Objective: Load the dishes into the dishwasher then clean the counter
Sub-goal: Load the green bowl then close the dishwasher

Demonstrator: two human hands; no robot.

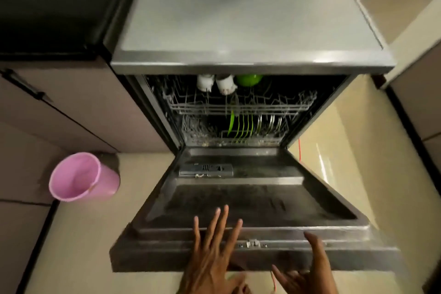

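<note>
The dishwasher [238,114] stands open, its door [250,203] folded down flat toward the person. Loading looks largely done. On the upper rack [241,102] sit two white cups [214,83] turned mouth-down and a green bowl [249,79] just beside them. On the lower rack [233,136] a row of green plates [241,125] stands on edge, with several metal plates [269,123] in the slots to their right. The left part of both racks seems free, though the inside is dark and blurred, so small items there could go unseen.

Both hands are at the near edge of the door. The left hand [210,253] lies with its fingers [223,219] straight and spread apart, the tips reaching over the door's lip; it holds nothing. The right hand [312,267] is also empty, its fingers apart and loosely bent, the thumb pointing up at the door's edge. Whether either hand presses on the metal or only hovers above it cannot be told from this angle.

Judging by this pose, the step in hand is probably lifting the door shut, which would end the loading part. No dishes wait in sight outside the machine. The cleaning part looks untouched: the table [238,14] above the dishwasher shows no cloth or sponge on it, and neither hand carries one. A pink bucket [83,176] stands on the floor [95,246] to the left, well apart from the door.
</note>
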